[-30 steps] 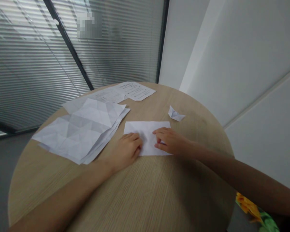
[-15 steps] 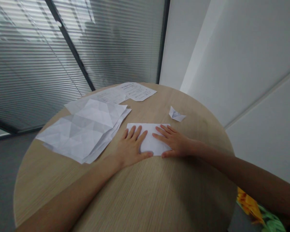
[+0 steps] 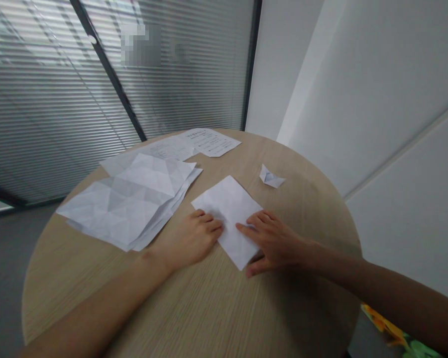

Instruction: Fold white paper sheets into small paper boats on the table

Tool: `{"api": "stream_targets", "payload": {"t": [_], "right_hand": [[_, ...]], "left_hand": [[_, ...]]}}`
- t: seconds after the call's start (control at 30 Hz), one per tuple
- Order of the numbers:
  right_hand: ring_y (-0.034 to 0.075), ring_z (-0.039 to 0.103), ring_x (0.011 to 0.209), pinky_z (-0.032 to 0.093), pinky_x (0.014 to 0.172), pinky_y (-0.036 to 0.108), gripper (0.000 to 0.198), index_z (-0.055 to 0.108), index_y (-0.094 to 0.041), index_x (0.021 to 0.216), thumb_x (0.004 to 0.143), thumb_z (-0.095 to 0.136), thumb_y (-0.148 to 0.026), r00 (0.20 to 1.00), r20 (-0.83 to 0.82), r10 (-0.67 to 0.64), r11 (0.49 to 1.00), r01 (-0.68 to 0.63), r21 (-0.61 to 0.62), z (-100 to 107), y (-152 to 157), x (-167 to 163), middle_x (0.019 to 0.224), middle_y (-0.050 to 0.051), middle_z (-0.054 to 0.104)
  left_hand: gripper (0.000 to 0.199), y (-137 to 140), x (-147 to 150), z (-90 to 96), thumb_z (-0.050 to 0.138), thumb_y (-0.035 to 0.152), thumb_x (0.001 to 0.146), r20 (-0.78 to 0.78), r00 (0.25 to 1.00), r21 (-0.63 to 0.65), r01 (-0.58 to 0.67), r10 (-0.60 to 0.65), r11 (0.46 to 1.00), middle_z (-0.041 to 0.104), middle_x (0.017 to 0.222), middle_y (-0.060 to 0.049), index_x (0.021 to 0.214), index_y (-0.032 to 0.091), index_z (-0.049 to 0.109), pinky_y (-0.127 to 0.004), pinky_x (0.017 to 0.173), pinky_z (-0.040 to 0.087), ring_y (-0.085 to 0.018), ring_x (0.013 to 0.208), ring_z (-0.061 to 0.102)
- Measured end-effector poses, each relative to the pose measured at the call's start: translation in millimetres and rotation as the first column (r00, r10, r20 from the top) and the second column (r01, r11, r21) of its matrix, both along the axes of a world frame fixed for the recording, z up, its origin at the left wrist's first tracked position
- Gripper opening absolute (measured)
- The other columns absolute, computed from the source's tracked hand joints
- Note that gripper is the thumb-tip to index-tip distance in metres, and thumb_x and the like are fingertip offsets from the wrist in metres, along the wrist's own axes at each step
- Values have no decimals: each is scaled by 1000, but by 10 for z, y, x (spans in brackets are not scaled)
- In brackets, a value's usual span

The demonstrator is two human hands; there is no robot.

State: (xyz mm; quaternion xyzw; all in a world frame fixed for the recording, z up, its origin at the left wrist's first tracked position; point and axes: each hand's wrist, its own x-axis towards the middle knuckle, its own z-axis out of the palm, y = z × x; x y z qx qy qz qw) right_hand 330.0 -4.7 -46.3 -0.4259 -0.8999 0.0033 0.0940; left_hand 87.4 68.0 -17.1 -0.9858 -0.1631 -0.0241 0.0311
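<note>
A folded sheet of white paper (image 3: 229,199) lies turned like a diamond on the table, one corner pointing away from me and one towards me. My left hand (image 3: 194,238) is closed at its left edge, fingers curled over the paper and the thumb hidden. On the right side, my right hand (image 3: 276,238) rests its fingertips on top of the sheet. Its index finger is stretched out and its thumb stands apart, just off the near right edge.
A small folded paper piece (image 3: 271,177) sits beyond my right hand. To the left lies a stack of creased white sheets (image 3: 130,199), with printed sheets (image 3: 212,141) behind it. The round wooden table (image 3: 209,308) stands near a white wall (image 3: 395,89) and glass with blinds (image 3: 186,74).
The folded paper has turned from lying square to a diamond. My left hand has gone from flat and spread to curled at its edge. My right hand has moved slightly nearer me.
</note>
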Motion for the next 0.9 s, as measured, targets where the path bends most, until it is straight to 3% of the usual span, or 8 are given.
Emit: {"api": "stream_targets", "payload": {"t": [0.1,0.2,0.43,0.53,0.63,0.73,0.9], "right_hand": [[32,57,104,41,97,49,87,66,-11,117,72,53,-84,989,-74,130,990,-134,-47,69,55,-104,111,19,64],[31,54,119,39,104,46,74,66,-12,113,74,62,-75,972,-117,203,969,-217,-120,95,213,-138,126,19,60],[36,19,149,15,119,54,113,36,-14,150,62,73,-74,984,-111,140,937,-168,-307,15,409,147,159,24,23],[36,14,150,11,121,53,123,25,-13,154,59,77,-72,989,-86,122,915,-146,-375,30,321,264,161,23,16],[37,15,150,14,121,53,118,27,-9,153,64,77,-66,995,-56,85,931,-99,-352,80,200,250,160,26,18],[37,24,147,19,119,54,98,34,-6,150,73,76,-50,999,-15,48,959,-50,-279,151,112,152,156,26,30],[33,41,139,32,115,51,58,52,-7,137,86,62,-31,996,-45,80,963,-89,-255,249,117,63,145,23,49]], "left_hand": [[25,6,-97,62,51,26,91,54,998,-74,-14,18,997,70,112,-10,109,18,67,-42,94,48,-25,100,66],[35,17,-176,94,57,36,89,61,998,-122,-21,29,992,67,123,-12,117,17,64,-45,98,48,-29,109,64],[90,36,-328,21,68,74,68,53,996,-174,-60,70,983,53,142,-19,136,17,53,-55,106,42,-38,127,53],[97,34,-349,-25,65,79,66,53,995,-170,-75,85,983,53,143,-20,140,18,50,-56,106,41,-38,128,52],[92,24,-338,-49,64,76,70,59,992,-149,-106,116,983,54,141,-19,140,18,50,-56,105,43,-38,127,54],[84,20,-329,-45,60,74,76,60,993,-130,-94,102,987,56,139,-20,136,16,54,-55,104,44,-37,126,56],[101,41,-338,-54,59,86,64,75,996,-108,-37,46,993,57,138,-22,135,13,54,-56,103,45,-39,124,57]]}}
